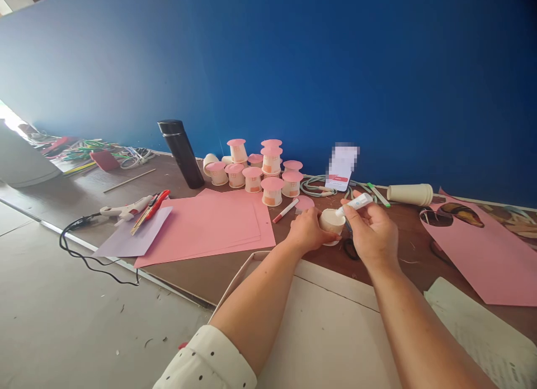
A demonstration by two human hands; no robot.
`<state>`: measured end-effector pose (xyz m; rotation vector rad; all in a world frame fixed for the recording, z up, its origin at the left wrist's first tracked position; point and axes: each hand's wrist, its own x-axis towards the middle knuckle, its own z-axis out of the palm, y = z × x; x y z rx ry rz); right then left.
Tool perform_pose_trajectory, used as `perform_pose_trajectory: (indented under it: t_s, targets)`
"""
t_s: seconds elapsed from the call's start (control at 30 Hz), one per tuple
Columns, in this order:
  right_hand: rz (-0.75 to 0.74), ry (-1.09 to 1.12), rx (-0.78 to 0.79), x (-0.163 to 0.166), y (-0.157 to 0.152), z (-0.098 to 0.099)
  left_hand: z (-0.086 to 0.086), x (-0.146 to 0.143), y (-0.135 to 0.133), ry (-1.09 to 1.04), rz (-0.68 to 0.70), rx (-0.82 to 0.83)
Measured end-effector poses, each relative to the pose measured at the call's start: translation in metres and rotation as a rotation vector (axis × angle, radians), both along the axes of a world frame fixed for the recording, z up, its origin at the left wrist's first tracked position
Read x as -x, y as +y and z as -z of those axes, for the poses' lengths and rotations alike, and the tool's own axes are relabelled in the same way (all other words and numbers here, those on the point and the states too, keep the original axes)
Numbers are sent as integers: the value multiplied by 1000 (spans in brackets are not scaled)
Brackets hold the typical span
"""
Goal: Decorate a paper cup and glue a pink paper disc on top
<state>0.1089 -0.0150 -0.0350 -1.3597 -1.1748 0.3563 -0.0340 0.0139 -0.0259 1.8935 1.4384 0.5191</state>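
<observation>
Head view: the phone against the blue wall has a partly pixelated screen; a printed sheet at lower right is cut off, lettering too blurred to read. Something dark between my hands is mostly covered, unidentified. Left forearm reaches forward from a rolled dotted sleeve; my left hand is clamped on a pale paper cup, thumb on the near side, far fingertips hidden. Right wrist bent inward; my right hand pinches a white tube between thumb and fingers, aslant, nozzle at the cup's upper rim; contact or a hair above, can't tell. Cup stands on the brown table, beyond the pale box; whether mouth or base faces up, unsure, contents unreadable. Just left and behind, pink-topped cups cluster, some stacked. Nested white cups lie sideways to the right. Black flask upright, lid on, contents not visible.
</observation>
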Motion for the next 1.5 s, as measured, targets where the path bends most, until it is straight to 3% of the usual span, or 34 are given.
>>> perform_pose_trajectory:
  t_s: [0.17,0.37,0.67,0.9,1.07,1.17,1.33,1.5]
  targets:
    - [-69,-246,17,6,3,-1,0,-1,-1,-7,7,-8]
    - [26,-425,-57,6,14,2,2,-2,0,-3,4,-20]
    - [144,-449,11,2,0,-4,0,-1,-1,-11,14,2]
    - [1,-287,72,8,4,-3,-2,-1,-2,-3,20,2]
    - [72,-314,5,9,12,-2,1,-1,0,0,22,-2]
    - [105,-330,42,6,6,-4,0,-1,0,3,21,2]
    - [32,-306,93,6,-2,-5,-2,-1,-2,8,15,-8]
    - [40,-289,30,8,1,-3,-1,0,-2,0,18,-9]
